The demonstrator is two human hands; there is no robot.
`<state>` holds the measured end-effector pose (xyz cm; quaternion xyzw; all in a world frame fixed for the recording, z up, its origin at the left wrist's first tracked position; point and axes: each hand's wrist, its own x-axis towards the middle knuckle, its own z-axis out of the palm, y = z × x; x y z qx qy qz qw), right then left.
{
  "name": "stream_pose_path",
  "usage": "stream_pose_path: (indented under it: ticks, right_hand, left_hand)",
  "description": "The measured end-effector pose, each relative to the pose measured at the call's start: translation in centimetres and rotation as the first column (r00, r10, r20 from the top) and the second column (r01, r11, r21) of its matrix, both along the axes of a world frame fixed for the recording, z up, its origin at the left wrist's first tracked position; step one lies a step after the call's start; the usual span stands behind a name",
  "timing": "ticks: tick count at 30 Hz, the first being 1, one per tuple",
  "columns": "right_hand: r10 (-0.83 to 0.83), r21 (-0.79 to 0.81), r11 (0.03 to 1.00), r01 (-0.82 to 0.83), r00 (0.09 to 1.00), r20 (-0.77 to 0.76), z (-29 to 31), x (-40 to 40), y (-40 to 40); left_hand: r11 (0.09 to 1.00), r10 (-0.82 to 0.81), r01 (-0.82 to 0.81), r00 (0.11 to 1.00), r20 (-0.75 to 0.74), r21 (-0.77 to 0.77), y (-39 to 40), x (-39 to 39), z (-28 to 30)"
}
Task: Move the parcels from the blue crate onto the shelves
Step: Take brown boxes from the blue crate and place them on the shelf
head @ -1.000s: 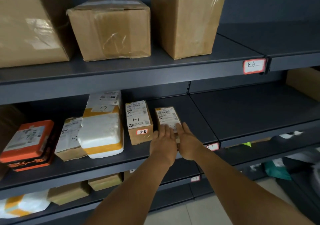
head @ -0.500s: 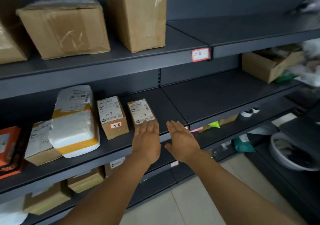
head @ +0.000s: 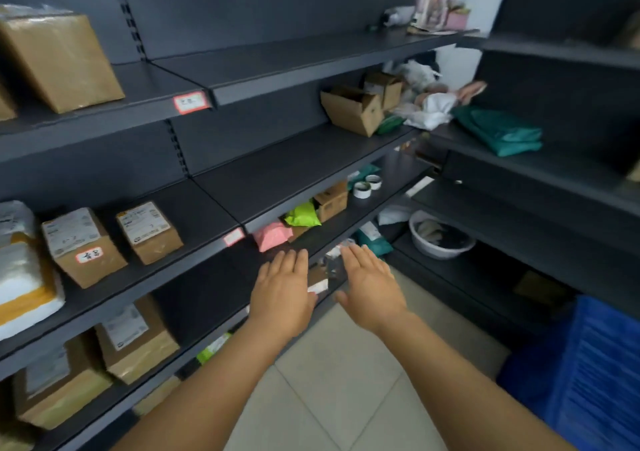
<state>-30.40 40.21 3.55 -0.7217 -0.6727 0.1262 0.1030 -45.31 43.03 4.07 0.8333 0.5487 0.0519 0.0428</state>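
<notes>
Several parcels (head: pixel 147 230) sit near the front edge of the shelves (head: pixel 221 242). Left hand (head: pixel 282 289) and right hand (head: pixel 372 286) spread flat, holding nothing. Blue crate (head: pixel 588 378) at right; contents not visible, so remaining work unclear.

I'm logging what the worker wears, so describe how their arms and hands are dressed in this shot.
Both forearms are bare with no sleeve in view. The left hand and right hand wear no gloves, and no ring, watch or wristband shows on either.
</notes>
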Motion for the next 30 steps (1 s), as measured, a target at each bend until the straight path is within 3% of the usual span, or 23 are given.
stream_pose_path:
  ticks: [6, 14, 22, 30]
  right_hand:
    - [-0.228, -0.015, 0.973, 0.228, 0.974, 0.012, -0.7, 9.4, -13.0]
    - [-0.5, -0.06, 0.864, 0.5, 0.866, 0.024, -1.5, 19.2, -29.8]
    - [-0.718, -0.105, 0.69, 0.716, 0.696, 0.026, -2.3, 27.2, -41.4]
    - [-0.871, -0.175, 0.479, 0.86, 0.49, 0.029, -3.7, 35.6, -47.3]
  left_hand:
    - [0.983, -0.184, 0.184, 0.983, -0.002, -0.022, -9.4, 9.5, 0.0]
    - [0.896, -0.436, 0.436, 0.9, 0.022, -0.081, -22.0, 21.3, -0.1]
    - [0.737, -0.663, 0.664, 0.746, 0.054, -0.124, -30.3, 32.8, -1.2]
    - [0.538, -0.829, 0.823, 0.556, 0.06, -0.184, -33.8, 44.7, -3.7]
